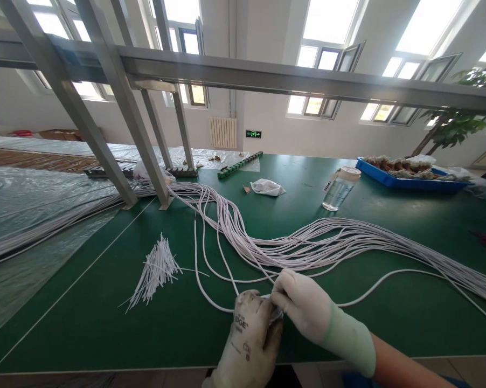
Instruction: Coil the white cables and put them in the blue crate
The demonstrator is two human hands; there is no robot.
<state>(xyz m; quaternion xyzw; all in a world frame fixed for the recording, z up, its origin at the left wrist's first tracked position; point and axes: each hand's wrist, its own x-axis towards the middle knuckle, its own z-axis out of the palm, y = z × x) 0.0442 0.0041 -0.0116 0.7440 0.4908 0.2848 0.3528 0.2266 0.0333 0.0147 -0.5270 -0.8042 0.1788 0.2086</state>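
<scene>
My left hand, in a worn white glove with dark print, is closed round a small shiny grey thing; its kind is mostly hidden by the fingers. Close against it, my right hand, in a cleaner white glove with a pale green cuff, has thumb and fingertips pinched together at that thing's upper edge. What the pinch holds is hidden. A loose white cable runs to my left hand, and another length comes out beyond my right wrist. Behind both hands lies a thick bundle of white cables.
Short white tie-like strips lie piled on the green table. Grey metal posts rise at left under a crossbar. Further back are a water bottle, a plastic bag, a green slotted strip and a blue tray.
</scene>
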